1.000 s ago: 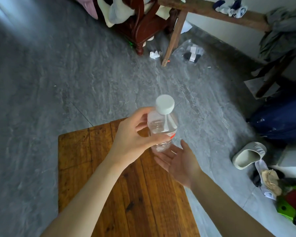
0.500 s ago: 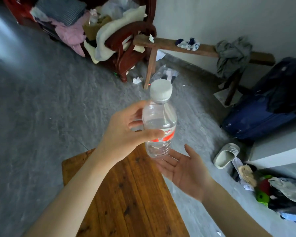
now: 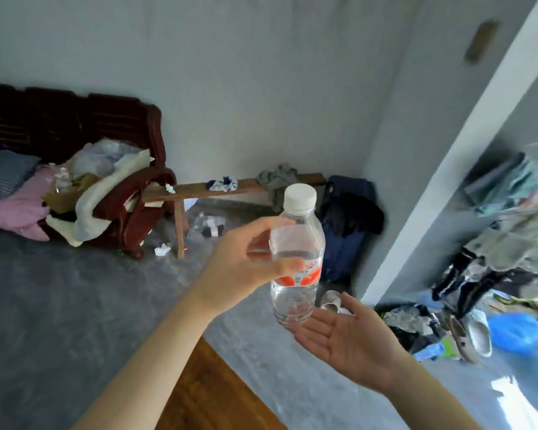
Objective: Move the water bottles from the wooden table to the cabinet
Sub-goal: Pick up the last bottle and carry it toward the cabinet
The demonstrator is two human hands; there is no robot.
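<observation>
Left hand (image 3: 243, 268): curled round the upper body of the water bottle (image 3: 295, 262), thumb across the front just above the red label, fingers behind the clear plastic.
Right hand (image 3: 351, 336): palm up, fingers straight and relaxed, just under and beside the bottle's base; cannot tell whether touching it.
Water bottle: upright, white screw cap (image 3: 300, 198) on, clear water inside, held in the air beyond the far corner of the wooden table (image 3: 212, 395).
Wooden table: only a brown plank corner visible at the bottom edge, between the two forearms.
Floor (image 3: 59, 305): grey, marbled.
Dark red wooden chair (image 3: 128, 212): against the back wall on the left, piled with pink, cream and striped cloth.
Narrow wooden bench (image 3: 205, 190): along the wall beside the chair, with a balled blue-and-white cloth and a grey garment on top.
Dark blue bag (image 3: 345, 231): standing in the corner behind the bottle, black cloth draped over it.
Right side: white door frame (image 3: 448, 169), past it a blurred heap of clothes, shoes and a blue plastic bag (image 3: 516, 335).
</observation>
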